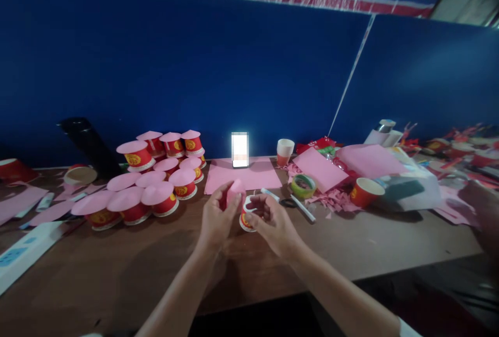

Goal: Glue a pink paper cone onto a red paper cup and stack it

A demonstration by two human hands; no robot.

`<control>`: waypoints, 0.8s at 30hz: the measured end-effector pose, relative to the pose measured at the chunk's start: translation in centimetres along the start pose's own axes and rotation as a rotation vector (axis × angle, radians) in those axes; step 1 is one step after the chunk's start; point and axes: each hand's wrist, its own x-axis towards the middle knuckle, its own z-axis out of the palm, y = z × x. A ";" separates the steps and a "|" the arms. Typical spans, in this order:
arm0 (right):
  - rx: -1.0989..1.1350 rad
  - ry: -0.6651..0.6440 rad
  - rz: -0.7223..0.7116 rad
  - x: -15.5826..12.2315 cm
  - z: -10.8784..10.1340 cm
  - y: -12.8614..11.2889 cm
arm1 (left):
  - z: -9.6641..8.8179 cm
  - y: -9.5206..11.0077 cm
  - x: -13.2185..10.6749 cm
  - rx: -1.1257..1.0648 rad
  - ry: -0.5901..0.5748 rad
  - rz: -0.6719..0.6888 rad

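My left hand (219, 215) is closed on a folded or curled piece of pink paper (236, 190), pinched between thumb and fingers. My right hand (273, 220) has its thumb and fingers apart in a curve. Its fingertips overlap a small red paper cup (244, 220) with a white rim, standing on the table between my hands; whether they touch it I cannot tell. Behind the hands lies a flat pink sheet (218, 176). To the left are several red cups topped with shallow pink paper cones (157, 193), some stacked.
A lit phone (239, 150) stands upright on the pink sheet. To the right are green tape (303, 186), a white pen (303, 208), pink scraps (337, 199) and another red cup (366, 193). A power strip (29, 254) lies left; a blue panel (234, 66) rises behind. Another person's blurred arm (481, 212) shows at right.
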 end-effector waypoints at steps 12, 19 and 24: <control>0.092 -0.100 0.208 3.8 -3.3 -1.0 | 0.7 1.2 -0.6 -0.295 -0.112 -0.160; 0.104 0.031 0.227 6.7 -4.1 0.6 | 1.0 0.4 1.8 -0.319 -0.044 -0.346; 0.138 0.071 0.264 6.2 -4.5 2.5 | 1.6 -0.3 2.0 -0.323 -0.003 -0.385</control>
